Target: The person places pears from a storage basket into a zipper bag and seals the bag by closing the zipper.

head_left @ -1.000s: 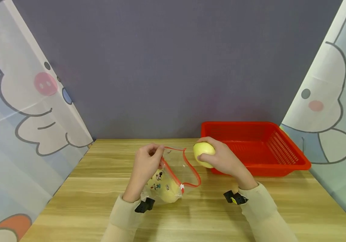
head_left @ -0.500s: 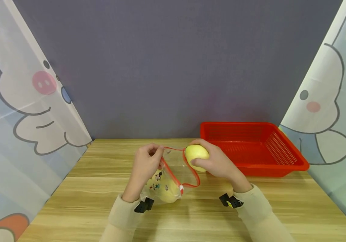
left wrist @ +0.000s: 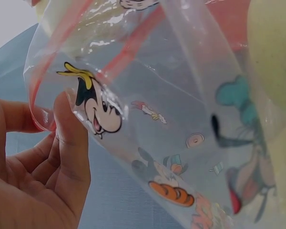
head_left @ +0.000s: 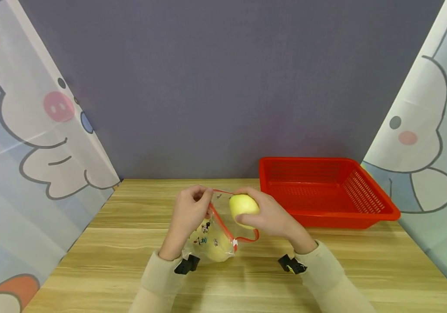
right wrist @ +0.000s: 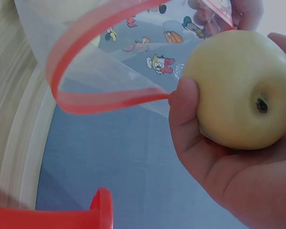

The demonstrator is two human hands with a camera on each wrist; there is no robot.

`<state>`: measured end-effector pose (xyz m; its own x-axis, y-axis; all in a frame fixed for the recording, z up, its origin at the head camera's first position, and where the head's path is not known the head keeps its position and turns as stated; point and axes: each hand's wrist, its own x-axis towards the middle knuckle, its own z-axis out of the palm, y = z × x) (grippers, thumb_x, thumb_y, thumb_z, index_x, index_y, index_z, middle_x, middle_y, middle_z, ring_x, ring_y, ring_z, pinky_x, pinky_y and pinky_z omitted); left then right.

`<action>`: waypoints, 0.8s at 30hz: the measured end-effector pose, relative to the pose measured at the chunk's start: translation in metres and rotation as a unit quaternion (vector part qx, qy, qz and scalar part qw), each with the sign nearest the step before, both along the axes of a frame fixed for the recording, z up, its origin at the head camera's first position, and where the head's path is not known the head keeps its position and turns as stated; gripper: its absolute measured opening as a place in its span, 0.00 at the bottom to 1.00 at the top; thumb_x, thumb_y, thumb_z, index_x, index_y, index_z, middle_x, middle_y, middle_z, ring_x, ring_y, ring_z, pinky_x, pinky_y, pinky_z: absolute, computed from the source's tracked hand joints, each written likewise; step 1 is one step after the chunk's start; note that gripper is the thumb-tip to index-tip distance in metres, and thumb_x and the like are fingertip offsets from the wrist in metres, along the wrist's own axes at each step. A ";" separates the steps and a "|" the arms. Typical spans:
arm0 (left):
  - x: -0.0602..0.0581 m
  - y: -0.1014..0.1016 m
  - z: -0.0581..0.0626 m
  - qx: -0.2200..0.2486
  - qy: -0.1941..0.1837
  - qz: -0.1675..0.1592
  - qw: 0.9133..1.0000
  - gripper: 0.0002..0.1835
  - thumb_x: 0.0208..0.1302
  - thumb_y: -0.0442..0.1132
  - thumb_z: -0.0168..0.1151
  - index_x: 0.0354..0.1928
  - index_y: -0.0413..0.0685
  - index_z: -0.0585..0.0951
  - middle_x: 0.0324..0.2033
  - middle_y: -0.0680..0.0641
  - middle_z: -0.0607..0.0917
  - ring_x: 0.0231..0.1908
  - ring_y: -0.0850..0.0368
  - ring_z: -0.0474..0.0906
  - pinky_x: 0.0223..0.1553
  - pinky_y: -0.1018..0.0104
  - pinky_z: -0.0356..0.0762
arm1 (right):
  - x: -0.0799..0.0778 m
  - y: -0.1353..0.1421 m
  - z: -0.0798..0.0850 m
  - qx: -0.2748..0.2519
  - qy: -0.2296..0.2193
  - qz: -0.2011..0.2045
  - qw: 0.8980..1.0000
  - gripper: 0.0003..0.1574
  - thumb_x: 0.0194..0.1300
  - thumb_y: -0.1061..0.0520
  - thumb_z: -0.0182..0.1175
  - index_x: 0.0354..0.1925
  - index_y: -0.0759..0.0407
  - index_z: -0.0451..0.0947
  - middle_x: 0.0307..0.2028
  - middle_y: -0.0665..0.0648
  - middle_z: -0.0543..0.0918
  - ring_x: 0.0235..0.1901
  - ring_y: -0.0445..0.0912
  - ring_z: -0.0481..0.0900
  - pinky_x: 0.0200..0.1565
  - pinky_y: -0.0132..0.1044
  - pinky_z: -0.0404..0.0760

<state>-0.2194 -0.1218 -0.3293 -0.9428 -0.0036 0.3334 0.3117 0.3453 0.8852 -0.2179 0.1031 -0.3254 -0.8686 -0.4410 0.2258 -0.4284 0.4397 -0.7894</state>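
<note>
My left hand (head_left: 190, 215) pinches the upper rim of a clear zip bag (left wrist: 148, 119) between thumb and fingers. The bag has a red zip edge, a white slider and cartoon prints, and its mouth gapes toward the right. Inside it at the bottom sits a pale yellow fruit (head_left: 218, 248), seen through the plastic. My right hand (head_left: 272, 214) grips a yellow apple (right wrist: 238, 90), thumb on the near side and fingers over the top. In the head view the apple overlaps the bag's opening; in the right wrist view it is right at the red edge.
A red plastic basket (head_left: 325, 215) with slotted walls stands at the back right of the wooden table (head_left: 121, 252). A grey panel (head_left: 223, 87) rises behind the table. Curtains with cartoon animals (head_left: 31, 108) hang at both sides.
My right hand has moved left with the apple, from beside the basket to the bag's mouth. The left hand and the bag have stayed almost where they were.
</note>
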 end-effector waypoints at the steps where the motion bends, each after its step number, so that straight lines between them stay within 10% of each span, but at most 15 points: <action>1: 0.000 0.000 0.000 -0.001 0.000 0.000 1.000 0.12 0.73 0.40 0.61 0.38 0.39 0.87 0.19 0.46 0.81 0.16 0.53 0.80 0.20 0.62 0.83 | 0.000 -0.001 0.000 0.002 -0.001 0.001 1.000 0.30 0.59 0.53 0.66 0.61 0.45 0.76 0.45 0.50 0.80 0.37 0.50 0.79 0.34 0.44 0.82; 24: 0.000 0.000 0.001 -0.007 0.008 0.004 1.000 0.11 0.73 0.39 0.61 0.36 0.40 0.87 0.18 0.46 0.80 0.14 0.53 0.78 0.17 0.62 0.82 | 0.001 -0.013 -0.014 0.059 -0.017 0.031 0.998 0.35 0.59 0.45 0.72 0.61 0.50 0.72 0.43 0.51 0.78 0.34 0.45 0.80 0.33 0.39 0.84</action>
<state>-0.2190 -0.1216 -0.3287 -0.9375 -0.0070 0.3479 0.3223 0.3596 0.8757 -0.2165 0.0896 -0.3393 -0.8449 -0.5162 0.1404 -0.4323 0.5042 -0.7476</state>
